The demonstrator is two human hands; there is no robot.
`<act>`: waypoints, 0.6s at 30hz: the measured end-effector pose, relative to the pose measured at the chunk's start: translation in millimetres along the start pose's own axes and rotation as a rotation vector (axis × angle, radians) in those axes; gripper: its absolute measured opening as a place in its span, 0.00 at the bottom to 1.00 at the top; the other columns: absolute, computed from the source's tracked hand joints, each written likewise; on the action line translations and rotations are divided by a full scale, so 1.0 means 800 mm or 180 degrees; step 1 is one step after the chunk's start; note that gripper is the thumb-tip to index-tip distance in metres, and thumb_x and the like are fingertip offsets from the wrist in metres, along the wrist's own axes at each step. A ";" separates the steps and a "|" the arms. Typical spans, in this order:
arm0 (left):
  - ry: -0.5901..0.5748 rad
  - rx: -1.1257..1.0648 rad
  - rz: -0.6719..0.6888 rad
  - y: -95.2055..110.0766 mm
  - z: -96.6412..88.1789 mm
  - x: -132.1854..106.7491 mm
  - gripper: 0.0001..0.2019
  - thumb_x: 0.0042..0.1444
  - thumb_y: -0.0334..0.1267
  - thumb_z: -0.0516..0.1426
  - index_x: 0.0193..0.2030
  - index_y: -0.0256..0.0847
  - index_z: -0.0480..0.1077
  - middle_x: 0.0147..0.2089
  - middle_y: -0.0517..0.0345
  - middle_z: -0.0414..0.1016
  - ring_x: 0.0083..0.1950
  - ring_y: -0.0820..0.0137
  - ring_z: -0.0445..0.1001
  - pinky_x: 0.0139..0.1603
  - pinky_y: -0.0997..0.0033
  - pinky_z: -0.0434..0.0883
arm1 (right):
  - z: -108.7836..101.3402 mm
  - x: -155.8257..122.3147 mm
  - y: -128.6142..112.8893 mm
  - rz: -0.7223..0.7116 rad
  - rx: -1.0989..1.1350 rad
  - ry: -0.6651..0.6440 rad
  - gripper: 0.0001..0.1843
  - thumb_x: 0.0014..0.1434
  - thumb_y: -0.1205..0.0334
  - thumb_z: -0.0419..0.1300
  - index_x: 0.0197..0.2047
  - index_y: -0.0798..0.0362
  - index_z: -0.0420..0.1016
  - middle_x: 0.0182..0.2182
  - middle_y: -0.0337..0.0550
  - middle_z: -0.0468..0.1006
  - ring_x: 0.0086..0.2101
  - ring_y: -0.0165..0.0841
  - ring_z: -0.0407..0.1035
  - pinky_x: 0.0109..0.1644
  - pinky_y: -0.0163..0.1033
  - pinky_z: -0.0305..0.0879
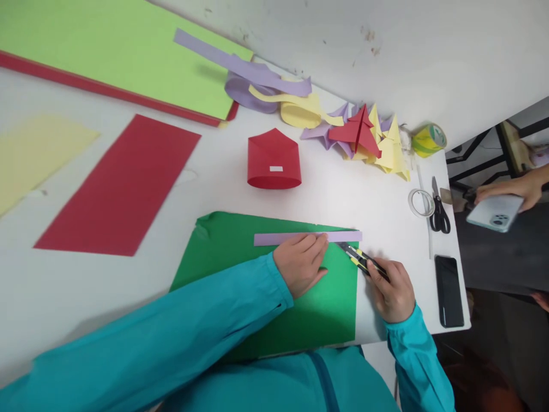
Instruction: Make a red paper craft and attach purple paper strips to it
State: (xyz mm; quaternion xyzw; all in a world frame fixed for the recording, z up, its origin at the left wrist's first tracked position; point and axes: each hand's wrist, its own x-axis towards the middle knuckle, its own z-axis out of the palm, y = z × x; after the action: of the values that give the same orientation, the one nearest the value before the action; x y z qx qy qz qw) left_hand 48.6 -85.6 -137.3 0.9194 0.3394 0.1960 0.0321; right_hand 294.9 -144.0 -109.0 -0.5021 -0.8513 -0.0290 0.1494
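Note:
My left hand (301,260) lies on the green sheet (257,320), its fingers side by side and its thumb apart. Its fingertips press on a long purple paper strip (283,238) near the far edge of that sheet. In my right hand (391,289) is a black and yellow utility knife (362,260), its fingers wrapped round the handle. The blade points left toward my left fingers, its tip just below the strip; whether it touches the paper I cannot tell. Behind the sheet stands a folded red paper pouch (274,154) with a small white label.
Red (124,189) and yellow paper sheets (34,154) lie left, a green board (107,51) behind. Paper rolls (251,88), folded paper stars (360,134), yellow tape (429,140), scissors (440,212) and a phone (449,292) lie farther right. Another person's hand (514,189) holds a phone.

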 end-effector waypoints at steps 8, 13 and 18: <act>0.0014 -0.0046 -0.0005 0.000 0.002 -0.001 0.22 0.56 0.42 0.54 0.50 0.24 0.69 0.53 0.36 0.70 0.52 0.55 0.67 0.53 0.57 0.64 | 0.002 -0.002 0.000 0.0020 -0.0075 0.0042 0.25 0.57 0.72 0.55 0.58 0.49 0.63 0.45 0.53 0.71 0.41 0.40 0.64 0.40 0.47 0.67; 0.0021 -0.0117 -0.0060 0.001 0.006 -0.004 0.22 0.54 0.42 0.55 0.50 0.25 0.69 0.54 0.36 0.69 0.53 0.54 0.67 0.54 0.57 0.64 | 0.003 -0.004 0.000 -0.0032 -0.0053 0.0052 0.24 0.56 0.74 0.54 0.57 0.51 0.64 0.45 0.53 0.70 0.40 0.39 0.64 0.39 0.47 0.67; 0.0024 -0.0030 -0.0045 0.001 0.006 0.000 0.23 0.53 0.42 0.56 0.50 0.24 0.69 0.53 0.35 0.70 0.53 0.54 0.68 0.53 0.57 0.66 | 0.006 -0.007 0.001 -0.0049 -0.0038 0.0148 0.23 0.56 0.73 0.54 0.55 0.53 0.66 0.44 0.54 0.71 0.40 0.40 0.64 0.39 0.47 0.68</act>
State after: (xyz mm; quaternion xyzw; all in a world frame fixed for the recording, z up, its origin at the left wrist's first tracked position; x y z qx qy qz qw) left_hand 51.1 -85.5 -141.4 0.9161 0.3451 0.2008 0.0366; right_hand 297.1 -147.3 -115.2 -0.4957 -0.8512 -0.0469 0.1658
